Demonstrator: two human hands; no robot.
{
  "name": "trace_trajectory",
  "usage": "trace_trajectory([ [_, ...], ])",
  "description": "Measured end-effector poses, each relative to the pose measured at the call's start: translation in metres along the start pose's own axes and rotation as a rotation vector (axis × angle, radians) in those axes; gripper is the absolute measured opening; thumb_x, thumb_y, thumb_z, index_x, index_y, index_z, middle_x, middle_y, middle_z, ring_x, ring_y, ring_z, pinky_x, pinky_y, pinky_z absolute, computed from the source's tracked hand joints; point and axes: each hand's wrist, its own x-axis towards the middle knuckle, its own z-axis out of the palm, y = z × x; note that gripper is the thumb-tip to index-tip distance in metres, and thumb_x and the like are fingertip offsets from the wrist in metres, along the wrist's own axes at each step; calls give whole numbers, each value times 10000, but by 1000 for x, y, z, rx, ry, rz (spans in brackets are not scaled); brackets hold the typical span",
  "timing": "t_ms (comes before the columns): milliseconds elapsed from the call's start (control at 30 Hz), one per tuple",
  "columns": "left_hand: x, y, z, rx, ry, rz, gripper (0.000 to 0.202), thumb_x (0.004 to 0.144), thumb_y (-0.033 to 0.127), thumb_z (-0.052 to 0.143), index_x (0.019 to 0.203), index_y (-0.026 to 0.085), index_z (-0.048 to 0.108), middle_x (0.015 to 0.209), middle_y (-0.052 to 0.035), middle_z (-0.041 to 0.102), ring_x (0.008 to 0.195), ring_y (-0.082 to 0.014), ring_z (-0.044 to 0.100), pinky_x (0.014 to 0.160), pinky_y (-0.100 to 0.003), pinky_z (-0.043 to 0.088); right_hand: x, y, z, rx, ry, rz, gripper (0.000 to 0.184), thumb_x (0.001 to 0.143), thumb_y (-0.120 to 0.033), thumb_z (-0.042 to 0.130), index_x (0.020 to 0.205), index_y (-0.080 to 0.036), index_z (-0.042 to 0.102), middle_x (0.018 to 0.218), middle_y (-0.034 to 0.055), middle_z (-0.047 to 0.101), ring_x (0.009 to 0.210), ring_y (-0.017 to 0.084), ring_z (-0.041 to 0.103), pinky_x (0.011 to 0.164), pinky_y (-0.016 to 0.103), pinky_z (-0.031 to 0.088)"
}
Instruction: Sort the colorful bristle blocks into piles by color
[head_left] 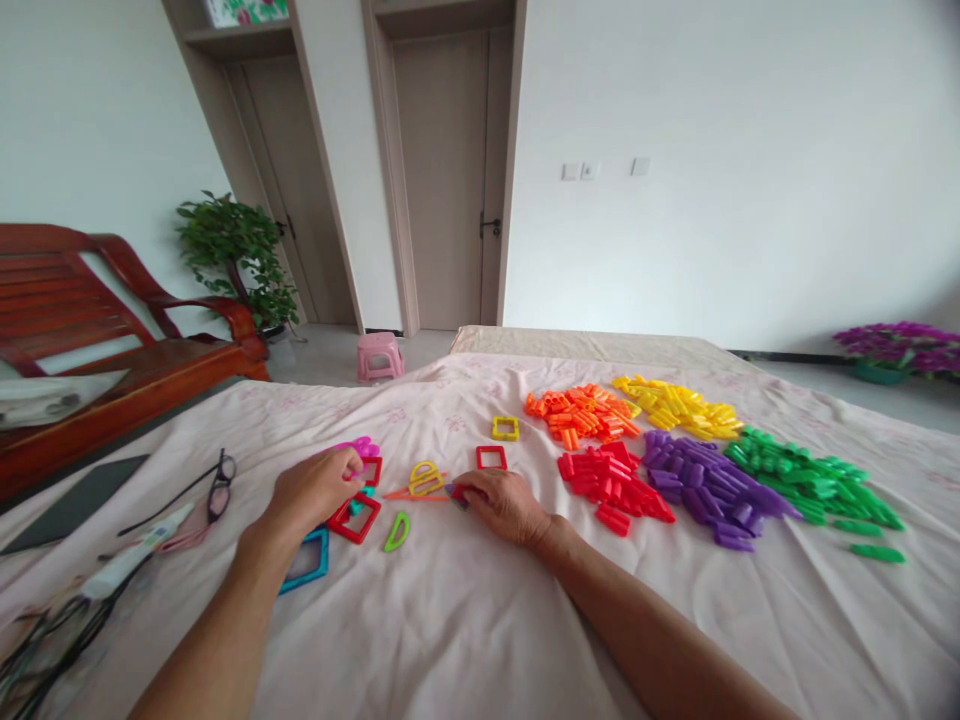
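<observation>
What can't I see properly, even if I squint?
In the head view:
Whether the left hand holds anything: its own curl hides it.
Part of the blue squarish plastic frame: behind the left forearm.
What lies under the right hand: the hand covers it.
The brown wooden bench: left edge cuts it off.
Marks on the white plastic stick: too small.

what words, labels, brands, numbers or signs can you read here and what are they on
No text is readable.
White stick: small markings, too blurred to read.
Middle wall plate: tiny dark mark, too small to read.
Toy pieces: no lettering I can make out.
</observation>
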Motion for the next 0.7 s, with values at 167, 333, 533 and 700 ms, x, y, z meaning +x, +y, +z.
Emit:
trace_trajectory([
  [167, 0, -11, 7, 98, -104, -11, 146, 588, 286, 671, 733, 268, 669, 656, 17, 671, 608, -182, 595, 543, -246, 305, 0, -1, -1, 44, 67, 35, 244, 972, -226, 476, 1082, -229, 694, 997, 31, 746, 869, 169, 681, 762, 253, 492],
  [333, 2, -10, 18, 95, -68, 20, 164, 593, 185, 595, 717, 263, 668, 623, 2, 651, 540, -171, 555, 513, -254, 269, -2, -2, 2, 34, -85, -110, 241, 959, -237, 498, 1024, -224, 730, 932, 29, 745, 838, 166, 676, 752, 247, 490],
  [533, 6, -8, 19, -256, -181, 65, 160, 704, 282, 571, 833, 234, 653, 736, 1, 699, 608, -166, 633, 492, -234, 341, -1, -3, 1, 12, 78, -52, 237, 956, -322, 549, 1106, -234, 710, 923, 47, 727, 829, 173, 658, 783, 282, 506],
  [700, 8, 12, 25, -594, -187, 112, 222, 722, 348, 613, 865, 178, 626, 801, -38, 710, 687, -184, 670, 574, -250, 470, -1, -9, 3, 148, 59, -58, 456, 864, -384, 698, 1279, -216, 613, 1101, 76, 694, 889, 185, 672, 809, 299, 532],
])
